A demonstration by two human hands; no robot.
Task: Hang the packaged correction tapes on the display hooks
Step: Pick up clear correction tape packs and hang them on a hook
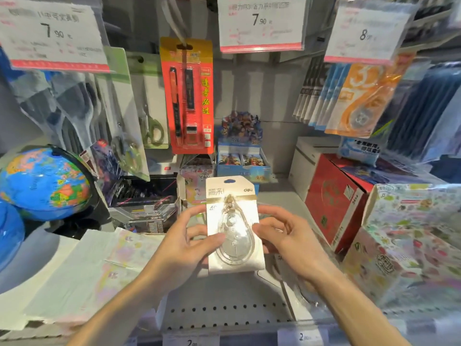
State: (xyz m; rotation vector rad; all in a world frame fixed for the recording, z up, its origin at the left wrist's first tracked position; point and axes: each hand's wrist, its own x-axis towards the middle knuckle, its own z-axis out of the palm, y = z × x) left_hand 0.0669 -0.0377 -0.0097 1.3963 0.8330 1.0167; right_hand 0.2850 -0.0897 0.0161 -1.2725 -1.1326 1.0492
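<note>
Shelf (224, 313): perforated grey metal, price strips on its front edge.
Left hand (184, 242): grip pinches the left edge of the correction tape pack, thumb on its face.
Right hand (287, 236): grip pinches the pack's right edge.
Correction tape pack (233, 221): white card, clear teardrop dispenser, held upright above the shelf, hang-hole uppermost.
Globe (43, 178): left, on the shelf.
Red pen pack (188, 96): hanging behind, centre.
Orange correction tape pack (361, 96): hanging on the upper right.
</note>
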